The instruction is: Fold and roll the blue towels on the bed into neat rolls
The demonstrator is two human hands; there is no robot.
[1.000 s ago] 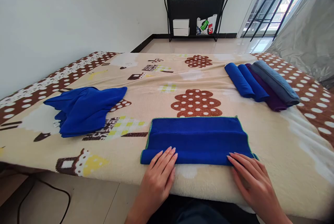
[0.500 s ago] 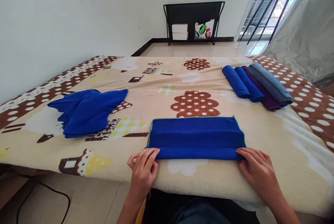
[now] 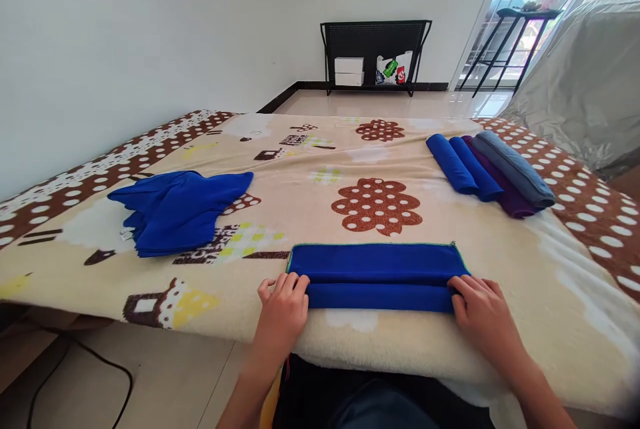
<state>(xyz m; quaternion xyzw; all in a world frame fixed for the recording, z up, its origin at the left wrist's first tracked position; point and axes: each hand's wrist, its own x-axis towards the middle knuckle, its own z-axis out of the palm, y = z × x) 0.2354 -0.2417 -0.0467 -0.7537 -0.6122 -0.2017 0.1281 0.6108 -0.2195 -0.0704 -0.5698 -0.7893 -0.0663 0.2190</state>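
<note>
A blue towel, part rolled from its near edge, lies across the patterned blanket in front of me. My left hand curls its fingers over the left end of the roll. My right hand grips the right end the same way. Both hands rest on the blanket at the near edge.
A loose heap of blue cloths lies at the left. Several rolled towels, blue, purple and grey, lie side by side at the far right. A black metal rack stands by the far wall. A grey covered shape is at the right.
The hands went from lying flat on the towel's near edge to curled around its ends. The roll has moved away from me, and the flat part of the towel is narrower.
</note>
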